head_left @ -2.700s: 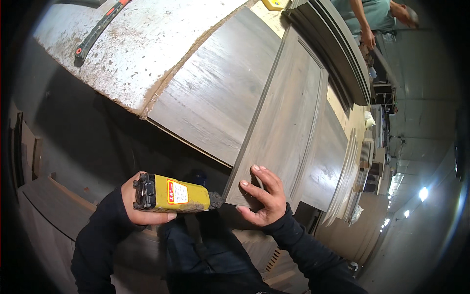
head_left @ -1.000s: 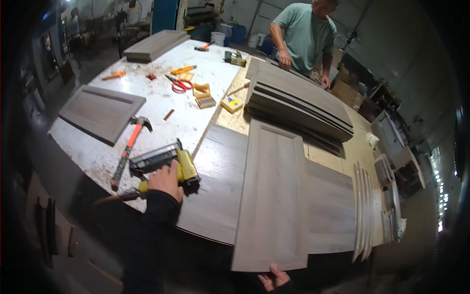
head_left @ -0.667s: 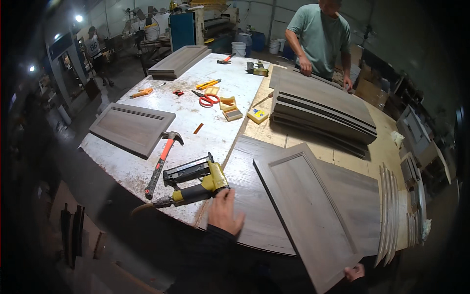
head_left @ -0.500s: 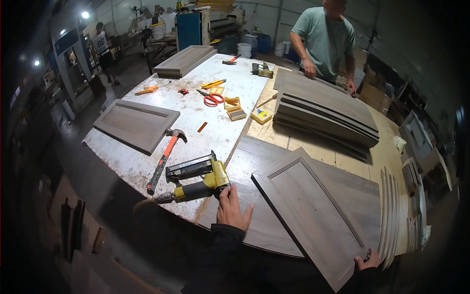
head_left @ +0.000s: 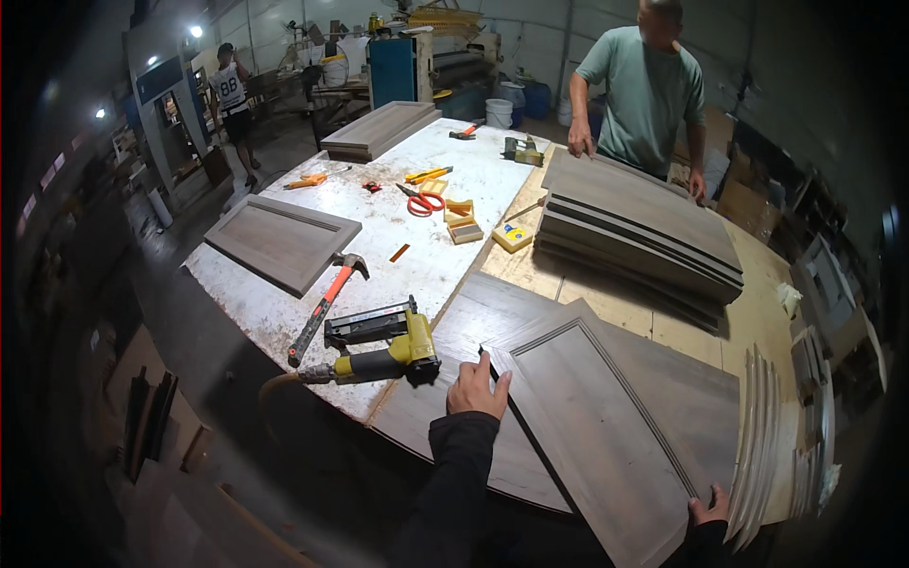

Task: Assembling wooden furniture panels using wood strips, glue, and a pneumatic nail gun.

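A grey-brown cabinet door (head_left: 606, 417) with a recessed panel lies slantwise over a larger flat grey-brown board (head_left: 492, 312). At its lower right edge my right hand (head_left: 708, 509) grips it, the fingers bent over the rim. My left hand (head_left: 478, 390) is at the door's upper left edge, thumb apart from the fingers and nothing held; whether it touches the edge I cannot tell. Left of that hand a yellow-green nail gun (head_left: 388, 355) lies on its side, its hose running off the table edge. A claw hammer (head_left: 327, 308) with a red-and-black handle lies beyond it.
Another cabinet door (head_left: 284, 244) lies at the left, with a stack of doors (head_left: 379, 131) behind. Red scissors (head_left: 423, 203), small yellow boxes (head_left: 464, 222) and a second nail gun (head_left: 523, 151) lie mid-table. A co-worker (head_left: 644, 95) stands behind a tall stack of doors (head_left: 634, 218).
My left hand has left the nail gun and moved right to the door's edge. The right hand stays on the door. The whole view has shifted slightly.
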{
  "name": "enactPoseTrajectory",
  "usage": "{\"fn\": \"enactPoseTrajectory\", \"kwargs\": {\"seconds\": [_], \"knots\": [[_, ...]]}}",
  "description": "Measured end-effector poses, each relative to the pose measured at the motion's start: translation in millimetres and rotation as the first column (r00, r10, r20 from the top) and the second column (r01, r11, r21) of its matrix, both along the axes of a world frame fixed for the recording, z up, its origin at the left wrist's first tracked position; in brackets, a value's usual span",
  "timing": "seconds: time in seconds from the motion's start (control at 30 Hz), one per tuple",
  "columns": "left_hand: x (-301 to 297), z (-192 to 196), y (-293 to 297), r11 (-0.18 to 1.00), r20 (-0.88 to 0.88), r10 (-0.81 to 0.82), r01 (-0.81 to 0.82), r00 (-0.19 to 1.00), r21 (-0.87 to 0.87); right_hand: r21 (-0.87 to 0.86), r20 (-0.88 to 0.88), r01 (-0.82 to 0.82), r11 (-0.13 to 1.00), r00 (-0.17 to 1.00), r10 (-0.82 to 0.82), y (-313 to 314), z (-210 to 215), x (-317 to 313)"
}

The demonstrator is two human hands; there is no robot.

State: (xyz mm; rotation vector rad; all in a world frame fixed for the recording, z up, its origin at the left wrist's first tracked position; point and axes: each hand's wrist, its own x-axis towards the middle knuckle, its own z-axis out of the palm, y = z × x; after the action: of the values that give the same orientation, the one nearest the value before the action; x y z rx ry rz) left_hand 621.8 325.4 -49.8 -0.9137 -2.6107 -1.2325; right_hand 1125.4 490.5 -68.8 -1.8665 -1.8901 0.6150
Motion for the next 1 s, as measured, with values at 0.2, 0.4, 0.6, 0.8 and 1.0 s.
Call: {"fn": "enactPoseTrajectory", "kwargs": {"seconds": [0.2,0.4,0.6,0.8,1.0], "knots": [[-7.7,19.1,20.1,0.967,0.093,0.156,-0.133,0.983,-0.217,0.164,-0.087,-0.284,0.945,0.95,0.301,39.4,5.5,-15.0],[-47.4,19.9,8.3,0.905,0.085,0.256,-0.208,0.963,-0.37,0.237,-0.043,-0.319,0.918,0.94,0.338,137.3,-6.0,-85.1],[60.0,13.8,-62.6,0.964,-0.111,0.194,-0.21,0.975,-0.161,0.337,0.179,-0.514,0.789,0.857,0.482,205.2,13.5,-122.4],[195.4,8.7,-105.2,0.856,0.59,0.126,-0.388,0.797,0.342,0.356,0.337,-0.661,0.66,0.75,0.569,213.6,34.1,-169.5],[249.9,5.7,-126.0,0.672,0.864,0.0,-0.64,0.503,0.373,-0.005,-0.053,-1.0,0.009,0.01,0.999,-55.2,88.4,-272.6]]}}
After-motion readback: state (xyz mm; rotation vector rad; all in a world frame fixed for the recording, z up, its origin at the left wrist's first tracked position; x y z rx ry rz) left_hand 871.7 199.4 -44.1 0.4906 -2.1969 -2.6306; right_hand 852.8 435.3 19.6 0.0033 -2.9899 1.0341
